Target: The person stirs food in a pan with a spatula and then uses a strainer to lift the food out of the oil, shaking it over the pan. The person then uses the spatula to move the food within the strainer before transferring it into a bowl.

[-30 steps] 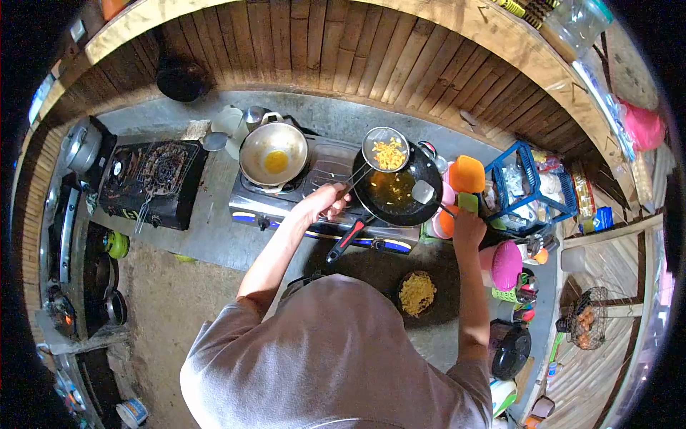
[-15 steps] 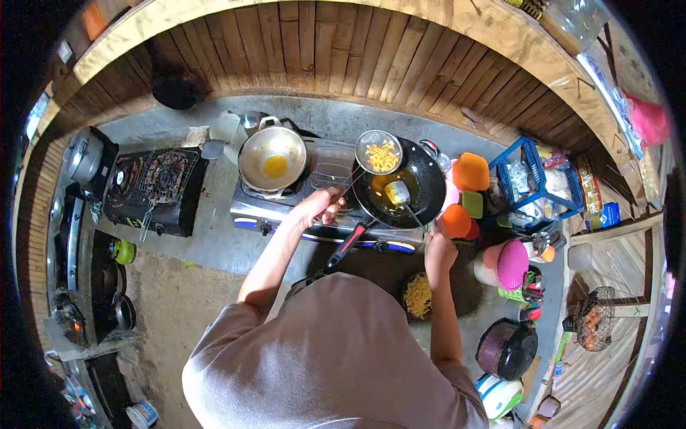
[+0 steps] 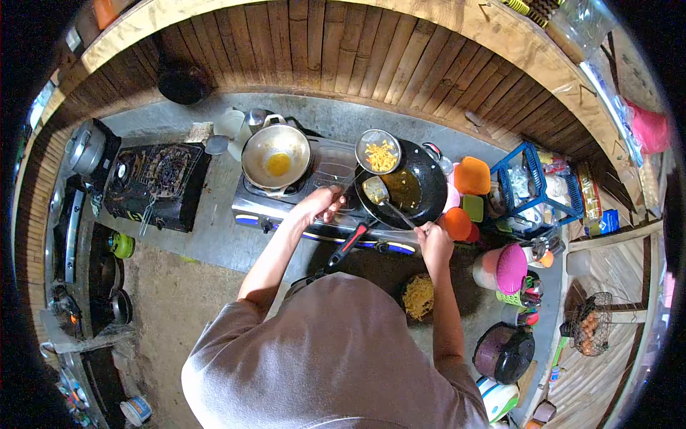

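My left hand [image 3: 323, 204] is closed on the thin handle of a strainer, whose round mesh bowl [image 3: 366, 138] hangs over the back left of the black frying pan [image 3: 431, 179]. Yellow fried pieces [image 3: 380, 155] lie in the mesh. With my right hand [image 3: 434, 244] I grip the handle of a metal spatula [image 3: 400, 214]. Its blade, carrying some yellow bits, is over the pan's left side, just below the strainer. Brown oil [image 3: 406, 189] with small crumbs covers the pan's bottom. The pan's red-and-black handle [image 3: 349, 243] points toward me, untouched.
Left of the pan, a pale metal wok [image 3: 251, 154] with yellow liquid stands on the gas stove [image 3: 246, 216]. A bowl of yellow shreds [image 3: 417, 297] sits near my right forearm. Orange containers [image 3: 471, 175] and a blue basket [image 3: 530, 154] crowd the right side.
The spatula blade has moved left across the pan, toward the strainer, and my right hand has shifted slightly left and up. My left hand and the strainer stay nearly in place.
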{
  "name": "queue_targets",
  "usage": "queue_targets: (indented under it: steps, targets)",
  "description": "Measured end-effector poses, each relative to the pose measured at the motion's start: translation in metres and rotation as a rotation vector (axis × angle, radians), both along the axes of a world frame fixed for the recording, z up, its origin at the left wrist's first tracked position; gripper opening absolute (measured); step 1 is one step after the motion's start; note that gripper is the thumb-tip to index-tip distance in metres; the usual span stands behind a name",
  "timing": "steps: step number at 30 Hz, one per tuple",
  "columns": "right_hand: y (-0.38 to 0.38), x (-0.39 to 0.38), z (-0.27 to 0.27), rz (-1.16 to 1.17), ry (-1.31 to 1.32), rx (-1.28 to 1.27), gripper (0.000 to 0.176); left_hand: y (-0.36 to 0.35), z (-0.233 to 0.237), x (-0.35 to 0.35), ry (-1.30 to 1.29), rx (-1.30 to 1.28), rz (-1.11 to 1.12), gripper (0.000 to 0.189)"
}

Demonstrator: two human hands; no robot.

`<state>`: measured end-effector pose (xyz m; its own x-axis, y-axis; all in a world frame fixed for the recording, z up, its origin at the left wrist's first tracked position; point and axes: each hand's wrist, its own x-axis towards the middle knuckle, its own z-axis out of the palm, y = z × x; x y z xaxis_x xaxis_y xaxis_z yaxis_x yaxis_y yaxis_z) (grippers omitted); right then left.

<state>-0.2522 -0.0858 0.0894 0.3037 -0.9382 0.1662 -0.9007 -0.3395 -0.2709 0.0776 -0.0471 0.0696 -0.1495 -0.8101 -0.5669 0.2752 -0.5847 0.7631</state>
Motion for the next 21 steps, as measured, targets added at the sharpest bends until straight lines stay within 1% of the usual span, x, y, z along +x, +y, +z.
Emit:
queue_targets:
  steps: [1, 2, 4, 5, 7, 8, 9, 11, 12, 13, 15, 16, 17, 18, 19, 20, 21]
  targets:
    - [-0.005, -0.004, -0.002, 0.000, -0.001, -0.004, 0.022, -0.001, 0.001, 0.001, -0.030, -0.010, -0.009, 0.036]
    - [-0.011, -0.009, -0.006, 0.015, -0.068, 0.043, 0.021, -0.001, 0.001, 0.001, -0.032, -0.014, -0.008, 0.036]
    - [-0.015, -0.013, 0.005, 0.027, -0.180, 0.149, 0.023, -0.002, 0.000, 0.001, -0.108, -0.041, 0.016, 0.036]
    - [-0.016, -0.016, 0.010, 0.029, -0.180, 0.147, 0.023, -0.003, -0.002, 0.002, -0.108, -0.044, 0.018, 0.036]
    - [-0.023, -0.030, 0.017, 0.030, -0.199, 0.244, 0.026, -0.007, -0.005, 0.002, -0.230, -0.092, 0.019, 0.037]
    - [-0.031, -0.046, 0.000, 0.052, -0.185, 0.147, 0.027, -0.008, -0.006, 0.002, -0.229, -0.095, 0.016, 0.037]
    - [-0.032, -0.052, 0.006, 0.047, -0.185, 0.145, 0.027, -0.008, -0.008, 0.001, -0.240, -0.103, 0.024, 0.037]
    - [-0.028, -0.058, 0.032, 0.076, -0.093, -0.021, 0.026, -0.006, -0.009, -0.001, -0.251, -0.112, 0.024, 0.037]
    - [-0.025, -0.062, 0.039, 0.101, -0.108, -0.173, 0.025, -0.005, -0.010, -0.003, -0.249, -0.099, 0.022, 0.038]
    - [-0.022, -0.060, 0.049, 0.089, -0.108, -0.174, 0.025, -0.003, -0.010, -0.007, -0.247, -0.086, 0.017, 0.039]
    - [-0.019, -0.049, 0.070, -0.082, 0.058, -0.091, 0.023, -0.001, -0.014, -0.014, -0.227, -0.067, 0.003, 0.037]
    - [-0.013, -0.036, 0.078, -0.152, 0.122, -0.151, 0.022, 0.000, -0.021, -0.016, -0.086, -0.037, -0.026, 0.036]
    - [-0.012, -0.034, 0.067, -0.161, 0.126, -0.147, 0.022, 0.000, -0.028, -0.018, 0.055, -0.006, -0.054, 0.034]
    - [-0.015, -0.033, 0.047, -0.098, 0.096, -0.296, 0.021, 0.001, -0.030, -0.023, 0.091, 0.003, -0.065, 0.031]
    - [-0.014, -0.026, 0.042, -0.032, 0.066, -0.447, 0.021, 0.002, -0.032, -0.026, 0.091, 0.003, -0.068, 0.031]
    - [-0.006, -0.020, 0.036, -0.091, 0.109, -0.378, 0.020, 0.003, -0.035, -0.030, 0.145, 0.013, -0.078, 0.031]
    - [-0.001, -0.018, 0.033, -0.084, 0.109, -0.380, 0.020, 0.005, -0.034, -0.033, 0.198, 0.021, -0.083, 0.030]
